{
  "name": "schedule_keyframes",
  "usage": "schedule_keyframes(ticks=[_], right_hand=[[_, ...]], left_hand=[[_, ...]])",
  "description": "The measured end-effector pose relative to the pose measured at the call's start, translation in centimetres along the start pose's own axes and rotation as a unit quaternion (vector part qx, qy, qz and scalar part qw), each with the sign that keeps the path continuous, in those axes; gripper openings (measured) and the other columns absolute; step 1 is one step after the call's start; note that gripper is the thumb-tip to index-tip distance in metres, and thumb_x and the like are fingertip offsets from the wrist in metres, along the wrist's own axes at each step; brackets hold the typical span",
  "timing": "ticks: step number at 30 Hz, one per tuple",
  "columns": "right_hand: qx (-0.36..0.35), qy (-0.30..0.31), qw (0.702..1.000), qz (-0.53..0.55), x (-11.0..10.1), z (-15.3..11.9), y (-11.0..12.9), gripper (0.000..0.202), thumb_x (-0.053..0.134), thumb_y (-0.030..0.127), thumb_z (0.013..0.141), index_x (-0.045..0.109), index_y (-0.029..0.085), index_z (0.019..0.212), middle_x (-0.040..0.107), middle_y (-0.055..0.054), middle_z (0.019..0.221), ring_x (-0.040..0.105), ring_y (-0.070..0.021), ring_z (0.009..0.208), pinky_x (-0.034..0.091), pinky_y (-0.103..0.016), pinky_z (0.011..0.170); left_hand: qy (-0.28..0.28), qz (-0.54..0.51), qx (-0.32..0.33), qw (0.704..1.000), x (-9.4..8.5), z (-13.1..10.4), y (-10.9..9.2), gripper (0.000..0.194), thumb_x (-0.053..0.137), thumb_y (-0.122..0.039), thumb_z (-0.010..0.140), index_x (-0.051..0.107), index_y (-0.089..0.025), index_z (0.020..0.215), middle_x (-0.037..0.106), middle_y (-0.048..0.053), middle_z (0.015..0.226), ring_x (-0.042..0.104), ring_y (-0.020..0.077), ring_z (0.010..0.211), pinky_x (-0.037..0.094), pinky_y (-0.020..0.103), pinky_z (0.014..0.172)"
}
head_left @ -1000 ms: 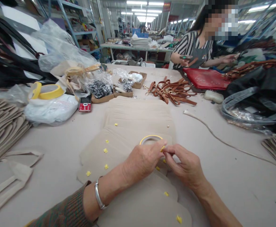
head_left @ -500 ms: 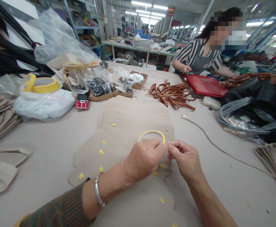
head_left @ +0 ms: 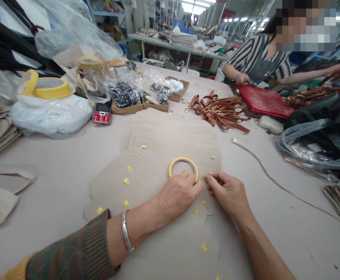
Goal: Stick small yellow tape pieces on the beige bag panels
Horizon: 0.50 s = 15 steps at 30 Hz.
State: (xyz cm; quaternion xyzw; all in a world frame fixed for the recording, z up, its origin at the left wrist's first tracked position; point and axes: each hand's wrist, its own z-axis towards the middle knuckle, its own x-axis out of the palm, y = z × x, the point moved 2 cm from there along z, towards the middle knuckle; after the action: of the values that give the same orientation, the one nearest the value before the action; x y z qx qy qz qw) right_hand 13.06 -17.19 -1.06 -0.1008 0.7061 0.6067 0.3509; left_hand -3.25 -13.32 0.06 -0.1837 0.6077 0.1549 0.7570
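So I'm gripping the tape roll (head_left: 183, 159) with my left hand (head_left: 178, 194), fingers curling in around its near edge. The roll is sitting over the beige pieces (head_left: 172, 134), just beyond that hand, though I can't tell if it's touching them. My right hand (head_left: 229, 192) is hovering close by with thumb and fingers pressed together, pinching what looks like a tiny yellow scrap (head_left: 205, 176), mostly hidden by the fingertips.

The beige pieces are fanning out under and around my left hand, with little yellow squares (head_left: 126, 181) dotting them on both sides of it. A small metal stud (head_left: 212, 158) is showing on the pile just beyond my right hand.

Farther out past both hands, a bunch of brown straps (head_left: 224, 111) is lying in a tangle on the surface (head_left: 254, 217). Off to the right of my right hand, a pale cord (head_left: 264, 168) is running across, with a black bag (head_left: 309, 112) beyond it. Well past my left hand and to its left, a red phone (head_left: 102, 113) is lying beside a clear bag of white stuff (head_left: 50, 116), with yellow tape rolls (head_left: 53, 90) resting on top.

Across the way, a person (head_left: 260, 58) in a striped top is keeping one hand at a red pouch (head_left: 264, 100) and reaching sideways with the other.
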Motion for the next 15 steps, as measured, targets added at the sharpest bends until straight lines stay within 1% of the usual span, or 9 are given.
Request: schedule_keyframes(ticks=[4,6,8,10,11,13,14,15], right_hand=[[-0.105,-0.047,0.986,-0.122,0.3,0.2,1.2,0.022,0.055,0.034,0.081,0.069,0.02,0.072,0.071,-0.003,0.067,0.064,-0.0162,0.056,0.049,-0.026,0.057],[-0.127,-0.048,0.979,-0.15,0.4,0.3,1.3,0.021,0.052,0.031,0.082,0.068,0.02,0.075,0.072,-0.003,0.069,0.065,-0.0167,0.058,0.048,-0.027,0.059],[-0.118,-0.052,0.977,-0.168,0.4,0.4,1.0,0.019,0.053,0.03,0.082,0.067,0.019,0.089,0.07,-0.002,0.065,0.064,-0.0175,0.056,0.047,-0.028,0.058],[-0.085,-0.055,0.981,-0.164,0.1,0.3,0.4,0.027,0.058,0.033,0.081,0.062,0.018,0.103,0.067,0.001,0.059,0.063,-0.0182,0.053,0.047,-0.029,0.056],[-0.061,-0.052,0.987,-0.142,-0.2,0.2,0.1,0.029,0.059,0.036,0.081,0.061,0.018,0.104,0.066,0.002,0.057,0.063,-0.0181,0.051,0.047,-0.029,0.054],[-0.016,-0.039,0.997,-0.071,-0.6,-0.2,-0.5,0.027,0.056,0.042,0.084,0.062,0.019,0.096,0.066,0.001,0.057,0.063,-0.0174,0.05,0.048,-0.027,0.051],[-0.007,-0.033,0.999,-0.043,-0.8,-0.4,-0.7,0.026,0.054,0.043,0.086,0.063,0.019,0.091,0.067,0.001,0.059,0.064,-0.0169,0.051,0.049,-0.027,0.051],[-0.014,-0.031,0.999,-0.035,-0.9,-0.6,-0.8,0.026,0.053,0.042,0.087,0.065,0.019,0.088,0.068,0.0,0.061,0.065,-0.0167,0.053,0.05,-0.027,0.053]], left_hand=[[0.005,-0.006,0.002,1.0,-0.1,0.0,0.0,0.009,0.046,-0.018,0.094,0.052,-0.018,0.088,0.055,0.004,0.081,0.053,0.0218,0.076,0.047,0.033,0.059],[0.005,-0.007,0.003,1.0,-0.2,-0.1,0.0,0.007,0.047,-0.018,0.093,0.052,-0.018,0.088,0.055,0.004,0.082,0.053,0.0218,0.076,0.047,0.033,0.06],[0.002,-0.007,0.001,1.0,-0.3,-0.2,0.1,0.006,0.048,-0.018,0.093,0.052,-0.018,0.089,0.055,0.003,0.082,0.053,0.0213,0.075,0.047,0.032,0.06],[-0.01,-0.009,-0.006,1.0,-0.5,-0.2,0.6,0.008,0.046,-0.018,0.094,0.053,-0.018,0.089,0.056,0.003,0.083,0.053,0.0206,0.075,0.046,0.031,0.06],[-0.021,-0.009,-0.013,1.0,-0.7,-0.1,0.9,0.009,0.045,-0.018,0.094,0.053,-0.018,0.09,0.056,0.003,0.084,0.053,0.0204,0.076,0.047,0.031,0.062],[-0.047,-0.005,-0.032,0.998,-1.0,0.2,1.8,0.01,0.044,-0.017,0.095,0.054,-0.018,0.092,0.058,0.004,0.087,0.054,0.0206,0.081,0.048,0.031,0.066],[-0.055,0.001,-0.044,0.997,-1.0,0.3,2.3,0.011,0.044,-0.017,0.095,0.054,-0.017,0.093,0.059,0.005,0.088,0.054,0.0211,0.083,0.048,0.031,0.069],[-0.058,0.008,-0.056,0.997,-1.0,0.5,2.8,0.011,0.044,-0.016,0.095,0.055,-0.017,0.094,0.06,0.005,0.089,0.054,0.0217,0.085,0.048,0.032,0.071]])
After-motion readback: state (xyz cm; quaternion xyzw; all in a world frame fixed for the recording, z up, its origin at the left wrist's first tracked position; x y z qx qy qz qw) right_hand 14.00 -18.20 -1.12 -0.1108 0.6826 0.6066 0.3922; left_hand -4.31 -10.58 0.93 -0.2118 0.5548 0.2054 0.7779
